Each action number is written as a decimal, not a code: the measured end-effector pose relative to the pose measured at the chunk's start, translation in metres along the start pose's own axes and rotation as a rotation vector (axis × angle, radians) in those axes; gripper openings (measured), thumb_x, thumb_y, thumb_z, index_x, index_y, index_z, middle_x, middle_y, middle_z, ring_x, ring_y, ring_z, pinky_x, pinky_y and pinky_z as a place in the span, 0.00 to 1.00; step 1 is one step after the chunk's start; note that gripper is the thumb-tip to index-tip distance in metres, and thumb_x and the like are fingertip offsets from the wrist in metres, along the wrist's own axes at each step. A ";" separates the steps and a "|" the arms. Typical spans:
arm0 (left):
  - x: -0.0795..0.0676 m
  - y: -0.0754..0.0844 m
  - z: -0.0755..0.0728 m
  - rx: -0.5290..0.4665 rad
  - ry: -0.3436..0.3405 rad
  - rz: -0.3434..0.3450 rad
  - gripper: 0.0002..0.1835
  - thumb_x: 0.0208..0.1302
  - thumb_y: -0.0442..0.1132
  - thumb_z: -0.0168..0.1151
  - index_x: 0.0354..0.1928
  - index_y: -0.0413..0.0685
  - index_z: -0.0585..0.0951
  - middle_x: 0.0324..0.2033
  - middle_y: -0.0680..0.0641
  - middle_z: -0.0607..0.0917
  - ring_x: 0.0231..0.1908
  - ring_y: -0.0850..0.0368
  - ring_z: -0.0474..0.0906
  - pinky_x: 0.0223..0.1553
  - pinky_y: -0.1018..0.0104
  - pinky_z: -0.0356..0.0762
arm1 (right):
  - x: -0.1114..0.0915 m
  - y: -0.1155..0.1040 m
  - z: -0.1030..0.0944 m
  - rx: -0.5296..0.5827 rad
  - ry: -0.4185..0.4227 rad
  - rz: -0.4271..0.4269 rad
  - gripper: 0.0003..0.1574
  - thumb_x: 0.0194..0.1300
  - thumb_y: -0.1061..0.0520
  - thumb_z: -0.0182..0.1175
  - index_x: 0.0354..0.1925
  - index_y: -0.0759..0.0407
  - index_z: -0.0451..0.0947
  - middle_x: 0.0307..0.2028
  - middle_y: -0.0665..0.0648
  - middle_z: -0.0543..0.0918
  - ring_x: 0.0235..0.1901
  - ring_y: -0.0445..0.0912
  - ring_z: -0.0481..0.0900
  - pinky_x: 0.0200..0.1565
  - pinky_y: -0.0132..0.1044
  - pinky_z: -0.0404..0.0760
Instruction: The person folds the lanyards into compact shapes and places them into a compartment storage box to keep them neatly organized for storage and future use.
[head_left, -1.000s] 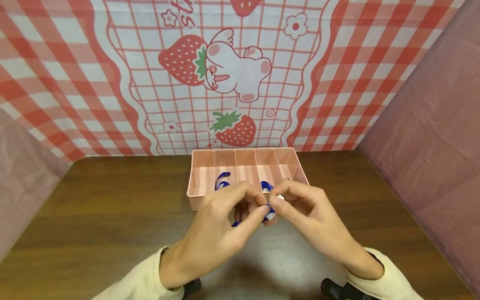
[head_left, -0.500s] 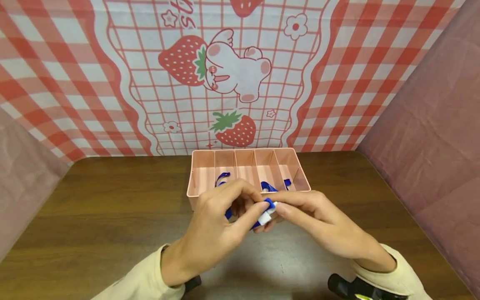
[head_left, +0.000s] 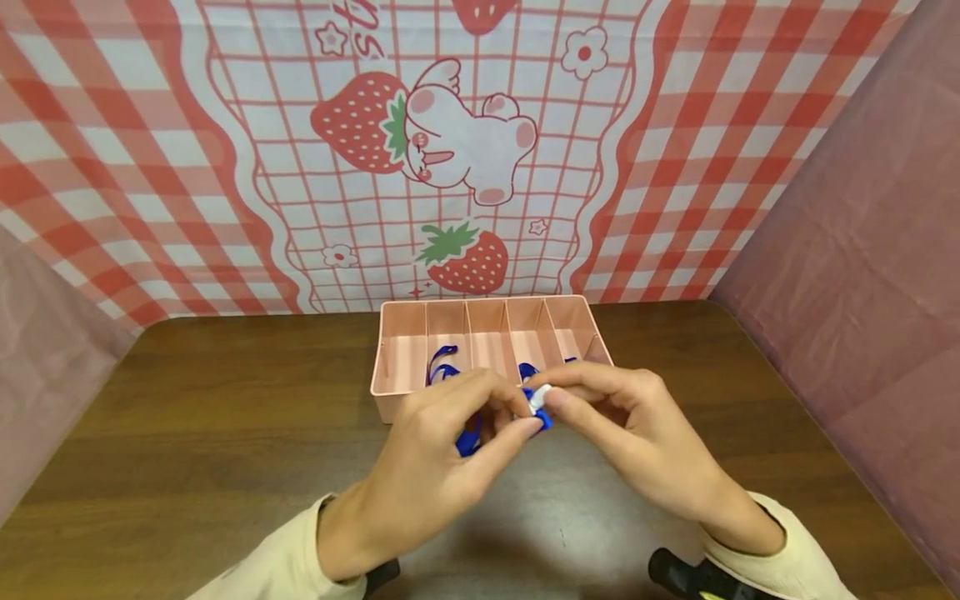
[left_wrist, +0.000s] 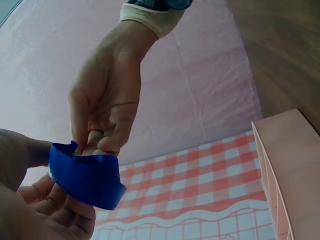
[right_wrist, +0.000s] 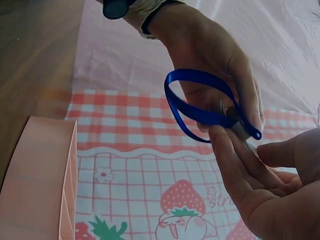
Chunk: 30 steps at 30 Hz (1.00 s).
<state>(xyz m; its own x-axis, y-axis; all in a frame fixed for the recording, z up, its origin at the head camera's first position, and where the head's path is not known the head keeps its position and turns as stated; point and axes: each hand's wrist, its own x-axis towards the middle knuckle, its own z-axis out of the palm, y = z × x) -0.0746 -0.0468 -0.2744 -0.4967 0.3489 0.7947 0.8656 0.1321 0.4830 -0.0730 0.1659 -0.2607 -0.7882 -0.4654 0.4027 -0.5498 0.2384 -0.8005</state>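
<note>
In the head view my left hand (head_left: 431,471) pinches a blue ribbon (head_left: 469,439) between thumb and fingers. Seen from the right wrist, this ribbon (right_wrist: 204,117) is bent into loops, with a narrow folded end by the fingertips. The left wrist view shows a broad, shiny stretch of the ribbon (left_wrist: 86,181) curving past the fingers. My right hand (head_left: 641,442) meets the left fingertips and pinches a small white piece (head_left: 539,398) lying against the ribbon's end. What this white piece is, I cannot tell.
Behind the hands stands a pink divided tray (head_left: 384,406) on the brown wooden table (head_left: 247,450). Blue ribbon pieces (head_left: 444,371) lie in some of its compartments, partly hidden by the hands. A strawberry-print cloth (head_left: 480,183) hangs at the back, with pinkish cloth (head_left: 847,250) at the sides.
The fingertips have shifted, and the ribbon's end and white piece have turned between them. My right hand flattened toward the left, then rose again. Both hands keep their pinch near the tray's front.
</note>
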 end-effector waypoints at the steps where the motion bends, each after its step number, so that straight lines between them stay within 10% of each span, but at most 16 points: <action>1: 0.000 0.000 0.000 0.013 0.004 -0.005 0.06 0.63 0.31 0.68 0.34 0.48 0.79 0.27 0.56 0.77 0.26 0.67 0.70 0.25 0.76 0.70 | 0.000 0.000 0.001 -0.013 0.012 0.000 0.16 0.71 0.69 0.55 0.52 0.57 0.82 0.47 0.51 0.86 0.41 0.45 0.85 0.40 0.37 0.84; 19: 0.002 -0.007 0.006 0.129 0.094 0.001 0.06 0.62 0.31 0.68 0.34 0.45 0.79 0.35 0.51 0.82 0.41 0.59 0.78 0.46 0.67 0.74 | 0.002 -0.001 0.004 0.062 0.086 0.076 0.13 0.72 0.66 0.55 0.51 0.59 0.82 0.46 0.53 0.87 0.42 0.48 0.87 0.42 0.41 0.85; 30: 0.011 -0.007 -0.028 -0.401 -0.036 -0.202 0.08 0.64 0.24 0.62 0.37 0.43 0.76 0.32 0.48 0.81 0.36 0.53 0.78 0.40 0.63 0.78 | 0.011 0.007 -0.031 -0.223 0.307 0.034 0.06 0.70 0.63 0.60 0.40 0.61 0.85 0.28 0.52 0.88 0.27 0.44 0.87 0.27 0.30 0.81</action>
<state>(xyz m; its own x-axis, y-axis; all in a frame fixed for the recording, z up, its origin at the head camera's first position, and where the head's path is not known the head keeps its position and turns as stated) -0.0875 -0.0702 -0.2587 -0.6450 0.3856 0.6598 0.6547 -0.1666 0.7373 -0.0942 0.1884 -0.2483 -0.8346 -0.1852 0.5188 -0.5419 0.4446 -0.7132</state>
